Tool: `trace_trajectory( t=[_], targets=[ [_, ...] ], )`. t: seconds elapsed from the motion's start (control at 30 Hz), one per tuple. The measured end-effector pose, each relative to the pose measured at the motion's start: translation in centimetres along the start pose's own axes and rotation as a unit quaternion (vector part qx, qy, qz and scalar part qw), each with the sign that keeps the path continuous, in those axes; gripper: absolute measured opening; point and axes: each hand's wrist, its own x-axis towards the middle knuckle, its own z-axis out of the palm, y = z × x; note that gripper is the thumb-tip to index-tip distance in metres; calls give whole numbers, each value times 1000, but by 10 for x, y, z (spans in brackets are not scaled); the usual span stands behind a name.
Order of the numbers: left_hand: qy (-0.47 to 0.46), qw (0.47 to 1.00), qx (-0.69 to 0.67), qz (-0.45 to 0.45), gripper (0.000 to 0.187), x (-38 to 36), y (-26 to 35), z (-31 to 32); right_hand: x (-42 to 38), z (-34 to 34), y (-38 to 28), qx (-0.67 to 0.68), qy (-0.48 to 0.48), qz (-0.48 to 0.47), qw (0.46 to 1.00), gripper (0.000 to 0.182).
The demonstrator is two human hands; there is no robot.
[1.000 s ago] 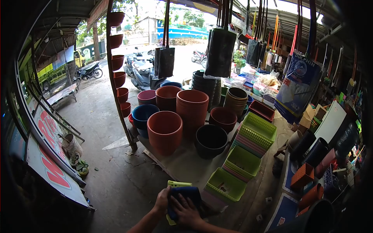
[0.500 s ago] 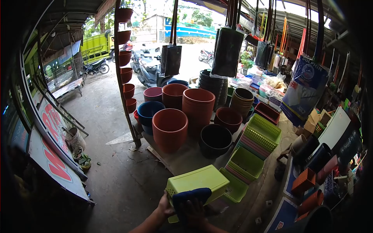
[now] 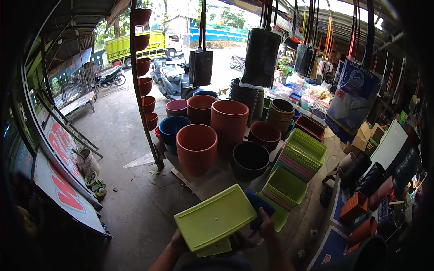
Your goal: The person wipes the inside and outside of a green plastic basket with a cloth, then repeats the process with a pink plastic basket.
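Observation:
A light green plastic basket (image 3: 216,218) is held tilted in front of me, its flat bottom facing up. My left hand (image 3: 179,241) grips its lower left corner, with the fingers partly hidden behind it. In my right hand (image 3: 267,225) is a dark blue cloth (image 3: 260,208), pressed against the basket's right end. The thumb lies over the cloth and the other fingers are hidden. Just beyond the cloth stands a stack of green and pink baskets (image 3: 287,186).
Terracotta pots (image 3: 197,149), a black pot (image 3: 250,161) and a blue pot (image 3: 174,131) stand on a low platform ahead. Black bag packs (image 3: 262,56) hang above. A pole (image 3: 143,90) with small hanging pots rises at left. Signboards (image 3: 61,185) lean farther left.
The basket has turned, bringing its flat bottom into fuller view, and moved slightly left and nearer. My right hand has carried the cloth from its near side to its right end.

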Motion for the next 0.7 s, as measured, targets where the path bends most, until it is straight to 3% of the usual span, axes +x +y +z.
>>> trace_trajectory(
  t=[0.07,0.13,0.2,0.27,0.3,0.37,0.43,0.5,0.57,0.67,0.7],
  targets=[
    [11,999,36,-17,68,-4,7,2,15,-17,-15,-65,-68,161,982,49],
    [77,990,103,-57,87,-7,13,17,42,-32,2,-69,-76,183,978,51],
    [97,985,134,-46,88,-1,8,11,52,-31,8,-74,-86,204,972,52],
    [128,980,155,-15,88,3,7,16,54,-8,14,-326,-45,101,939,52],
    [128,979,155,-14,88,4,6,15,49,2,15,-326,-46,101,939,52],
    [126,982,139,12,85,8,2,11,35,26,15,-528,-84,-176,826,61],
    [125,984,126,8,85,12,-6,11,17,35,46,-619,-157,-240,731,76],
    [124,986,113,4,85,16,-15,13,-20,69,48,-500,-256,-243,791,79],
    [216,966,139,34,80,20,-22,14,-53,88,61,-454,-291,-274,797,83],
    [189,976,84,71,77,19,-21,-5,-66,81,69,-558,-377,-375,637,83],
    [155,983,54,81,77,17,-19,-9,-63,74,71,-557,-376,-374,639,83]
  ],
)
